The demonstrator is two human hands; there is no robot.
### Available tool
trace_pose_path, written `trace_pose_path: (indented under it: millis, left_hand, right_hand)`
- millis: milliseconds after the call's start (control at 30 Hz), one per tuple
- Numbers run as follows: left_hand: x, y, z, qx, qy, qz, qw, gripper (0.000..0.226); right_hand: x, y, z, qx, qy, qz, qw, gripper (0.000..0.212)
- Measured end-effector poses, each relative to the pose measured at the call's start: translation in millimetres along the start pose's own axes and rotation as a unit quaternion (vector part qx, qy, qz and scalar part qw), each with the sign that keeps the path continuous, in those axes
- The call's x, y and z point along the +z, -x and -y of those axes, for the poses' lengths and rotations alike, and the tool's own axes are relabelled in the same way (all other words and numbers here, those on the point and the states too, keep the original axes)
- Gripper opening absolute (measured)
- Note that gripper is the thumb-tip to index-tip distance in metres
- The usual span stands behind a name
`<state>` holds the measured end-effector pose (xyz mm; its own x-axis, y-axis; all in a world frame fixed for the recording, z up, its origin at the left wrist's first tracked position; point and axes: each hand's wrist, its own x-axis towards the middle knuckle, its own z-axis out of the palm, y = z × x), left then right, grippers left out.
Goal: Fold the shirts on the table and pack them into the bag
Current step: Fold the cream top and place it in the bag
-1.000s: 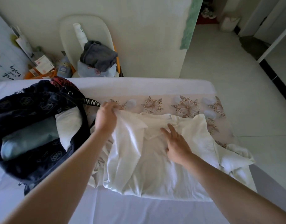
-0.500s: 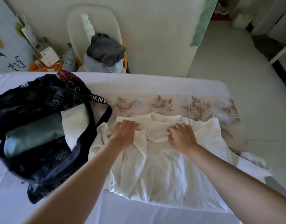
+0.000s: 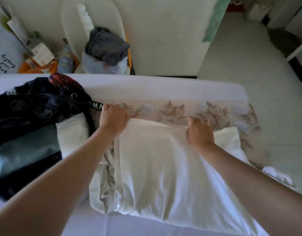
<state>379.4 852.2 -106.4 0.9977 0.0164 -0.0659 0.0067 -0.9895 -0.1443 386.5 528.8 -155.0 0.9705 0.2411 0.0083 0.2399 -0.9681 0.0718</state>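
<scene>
The left hand (image 3: 114, 120) and right hand (image 3: 199, 132) grip the white shirt (image 3: 155, 164) at its far edge. The bag (image 3: 36, 106) lies alongside on the counter (image 3: 164, 89).

Soft daylight is coming in from about 2 o'clock, brightening the floor (image 3: 249, 65) there. The white shirt (image 3: 155, 159) is glowing a little, while the dark bag (image 3: 27, 108) at 9 is losing detail. Fisheye is bending the edges, and things toward 7 are blurring.
</scene>
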Motion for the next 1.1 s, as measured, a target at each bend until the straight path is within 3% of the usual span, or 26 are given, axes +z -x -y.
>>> trace_pose_path:
  millis: [67, 133, 233, 367, 467, 567, 700, 867, 967, 1033, 1100]
  left_hand:
    - [17, 6, -6, -0.021, -0.005, 0.003, 1.0, 0.036]
    - [29, 24, -21, -0.02, 0.058, -0.044, 0.997, 0.031]
    - [35, 66, -42, 0.016, 0.131, -0.11, 0.985, 0.031]
    - [37, 140, -47, 0.005, 0.262, -0.13, 0.956, 0.016]
    - [36, 198, -49, -0.032, 0.306, -0.119, 0.944, 0.014]
    - [38, 250, -58, -0.085, 0.3, -0.089, 0.946, 0.024]
    - [42, 289, -68, -0.182, 0.337, -0.03, 0.923, 0.023]
    - [20, 294, -70, -0.33, 0.478, -0.02, 0.814, 0.014]
    - [10, 291, -60, -0.363, 0.522, -0.076, 0.768, 0.018]
    - [7, 292, -51, -0.385, 0.56, -0.113, 0.725, 0.021]
    - [7, 295, -43, -0.404, 0.553, -0.116, 0.719, 0.019]
  right_hand:
    - [2, 5, 8, -0.025, 0.024, -0.019, 0.999, 0.048]
    - [4, 20, 19, -0.109, -0.011, -0.064, 0.992, 0.049]
    - [17, 52, 32, -0.207, -0.05, -0.012, 0.977, 0.053]
    - [21, 86, 47, -0.124, -0.048, 0.091, 0.987, 0.06]
    - [6, 116, 62, -0.114, -0.094, 0.074, 0.986, 0.061]
    - [-8, 166, 76, -0.139, -0.148, 0.04, 0.978, 0.046]
    - [-7, 230, 81, -0.166, -0.178, 0.065, 0.968, 0.047]
    - [-6, 267, 72, -0.218, -0.106, 0.065, 0.968, 0.073]
    - [-10, 266, 62, -0.198, -0.095, 0.038, 0.975, 0.086]
    - [-16, 266, 59, -0.197, -0.102, 0.037, 0.975, 0.079]
    - [-22, 267, 60, -0.222, -0.11, 0.089, 0.965, 0.065]
